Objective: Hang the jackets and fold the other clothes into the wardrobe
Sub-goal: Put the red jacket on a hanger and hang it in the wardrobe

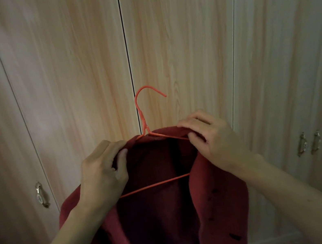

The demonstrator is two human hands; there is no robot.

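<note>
A dark red jacket [218,193] hangs open-fronted on an orange wire hanger [141,114], held up in front of the closed wardrobe doors [74,72]. The hanger's hook points up and curls to the right. My left hand [102,171] grips the jacket's collar on the left side. My right hand [212,138] pinches the collar on the right, where the hanger's shoulder wire runs under the fabric. The hanger's bottom bar crosses the dark lining between my wrists. The jacket's lower part runs out of the frame.
Light wooden wardrobe doors fill the view, all closed, with a dark gap [125,42] between the two middle ones. A metal handle [40,194] sits low on the left and two handles [309,143] low on the right.
</note>
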